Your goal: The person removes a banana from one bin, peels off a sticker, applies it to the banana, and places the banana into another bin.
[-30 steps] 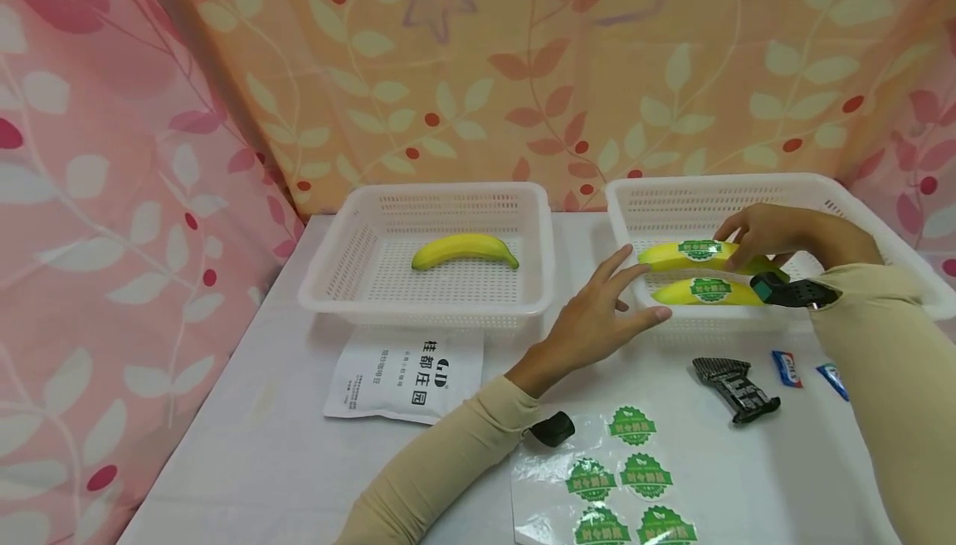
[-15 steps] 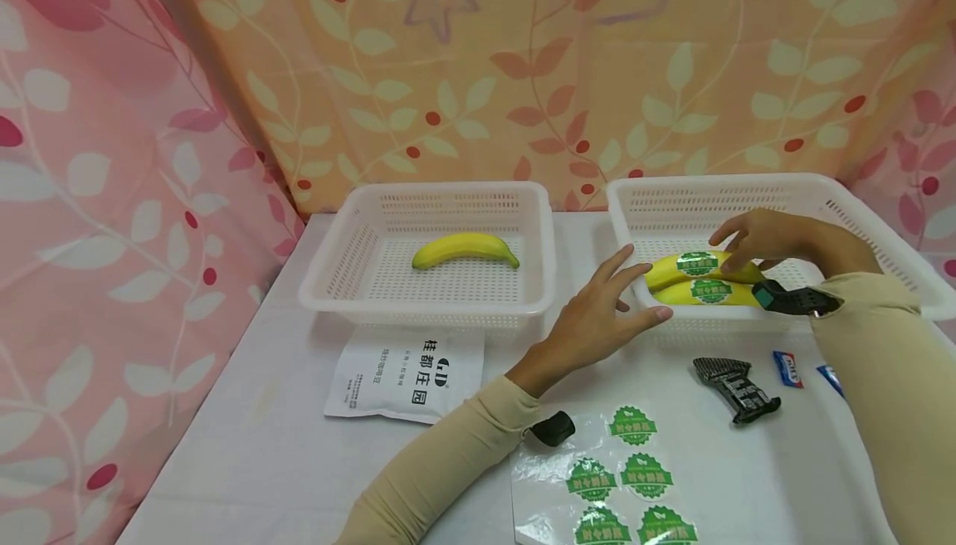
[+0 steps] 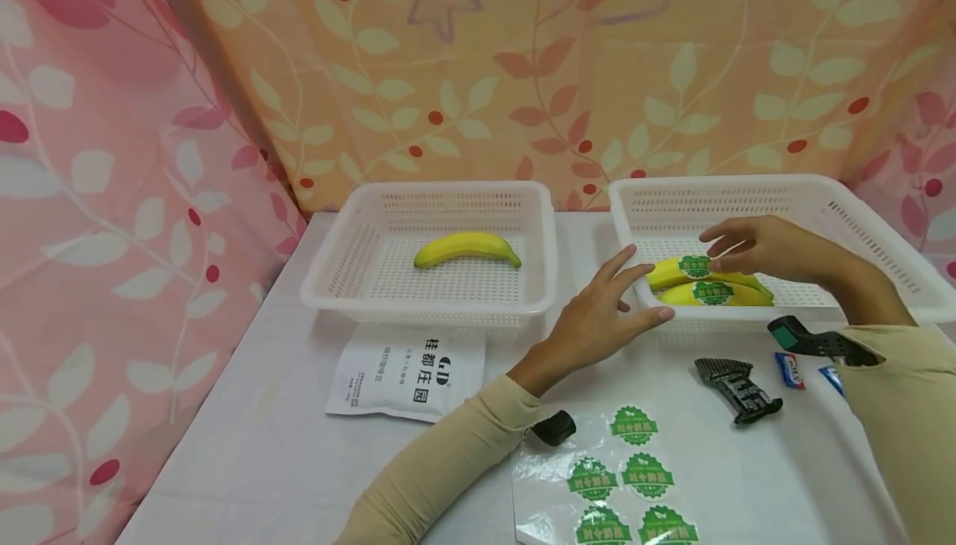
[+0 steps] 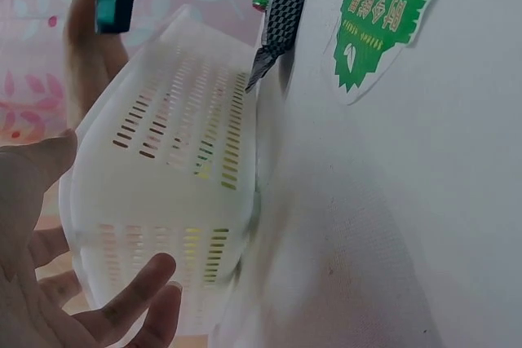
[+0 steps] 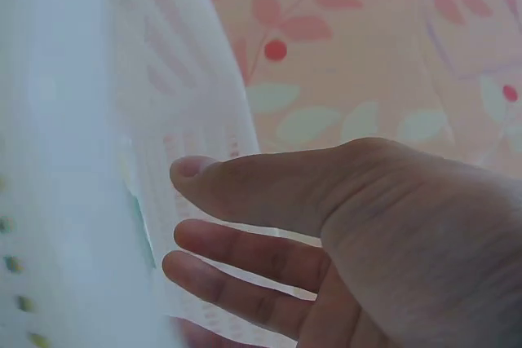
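Two yellow bananas lie side by side in the right white plastic basket (image 3: 672,206), each with a green round sticker. My right hand (image 3: 784,253) hovers over the rear banana (image 3: 660,274), fingers relaxed and holding nothing; in the right wrist view its thumb and fingers stand apart. The front banana (image 3: 735,297) lies along the near wall. My left hand (image 3: 590,325) is at the basket's near left corner with fingers spread; in the left wrist view they are beside the perforated wall (image 4: 147,177), and whether they touch it I cannot tell.
Another banana (image 3: 466,250), with no sticker visible, lies in the left white basket (image 3: 426,310). In front are a white coffee pouch (image 3: 407,375), a sheet of green stickers (image 3: 548,516), a black-wrapped snack (image 3: 738,390) and two small blue packets, one packet (image 3: 790,371) fully visible.
My right hand has set the rear banana down against the front one and let go, then drawn slightly up and right. My left hand has stayed put.
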`<state>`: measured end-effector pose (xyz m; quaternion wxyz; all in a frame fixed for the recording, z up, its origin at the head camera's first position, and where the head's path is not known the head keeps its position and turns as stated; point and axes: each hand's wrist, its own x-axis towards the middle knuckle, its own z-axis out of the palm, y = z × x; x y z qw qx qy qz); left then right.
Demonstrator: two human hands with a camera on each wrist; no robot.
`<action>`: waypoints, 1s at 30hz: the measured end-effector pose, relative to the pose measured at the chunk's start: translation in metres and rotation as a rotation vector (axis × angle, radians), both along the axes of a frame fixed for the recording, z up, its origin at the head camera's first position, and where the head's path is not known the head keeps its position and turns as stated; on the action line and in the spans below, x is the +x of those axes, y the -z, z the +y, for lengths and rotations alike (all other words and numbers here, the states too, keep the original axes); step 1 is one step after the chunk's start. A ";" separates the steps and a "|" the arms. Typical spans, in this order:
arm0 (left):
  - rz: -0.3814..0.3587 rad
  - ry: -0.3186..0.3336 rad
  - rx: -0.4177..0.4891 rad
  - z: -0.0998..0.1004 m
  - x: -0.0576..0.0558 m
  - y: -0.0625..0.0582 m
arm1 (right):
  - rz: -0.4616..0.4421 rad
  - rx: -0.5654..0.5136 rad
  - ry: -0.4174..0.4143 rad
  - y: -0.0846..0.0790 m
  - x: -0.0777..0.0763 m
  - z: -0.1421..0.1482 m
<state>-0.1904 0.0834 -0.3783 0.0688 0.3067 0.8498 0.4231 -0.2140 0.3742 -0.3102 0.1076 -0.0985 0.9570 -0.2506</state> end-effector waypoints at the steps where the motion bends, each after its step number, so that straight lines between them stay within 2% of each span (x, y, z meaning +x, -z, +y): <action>1: 0.000 -0.001 0.000 0.000 0.000 0.000 | 0.018 -0.010 -0.001 0.002 0.005 -0.003; 8: 0.006 0.000 -0.004 -0.001 0.001 0.000 | 0.094 -0.043 0.008 0.010 0.042 -0.021; 12: 0.013 -0.001 -0.004 -0.001 0.001 -0.001 | 0.073 -0.086 0.013 0.012 0.059 -0.027; 16: 0.021 0.007 -0.013 -0.001 0.000 -0.001 | 0.035 -0.105 0.009 0.015 0.066 -0.030; 20: 0.040 0.038 -0.032 -0.007 0.002 0.000 | 0.041 -0.081 0.006 0.019 0.067 -0.033; 23: 0.059 0.079 -0.035 -0.018 0.010 0.001 | 0.039 -0.071 0.014 0.022 0.067 -0.034; 26: 0.080 0.137 -0.002 -0.037 0.023 0.000 | 0.034 -0.082 0.028 0.023 0.068 -0.034; 30: 0.168 0.215 0.080 -0.070 0.040 0.000 | 0.046 -0.090 0.041 0.022 0.069 -0.033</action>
